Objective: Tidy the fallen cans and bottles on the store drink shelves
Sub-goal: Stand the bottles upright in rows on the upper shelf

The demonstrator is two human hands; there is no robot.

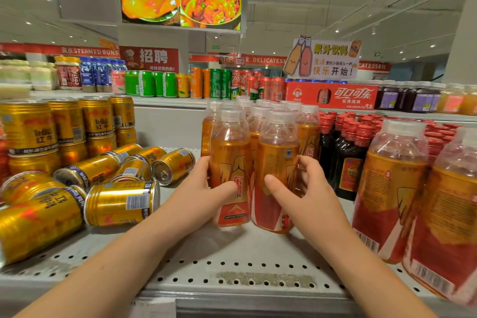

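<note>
Bottles [229, 157] upright on perforated shelf [232, 253] (gold cans [121, 201] toppled left).

Both bare forearms reach forward from the lower corners and converge toward the middle. The left hand [204, 188] grips a bottle [229, 152] from its left side, thumb across the front, fingers curled behind. The right hand [309, 188] grips a second bottle [277, 157] from the right, thumb lying across the label, fingers curled round its side.
</note>
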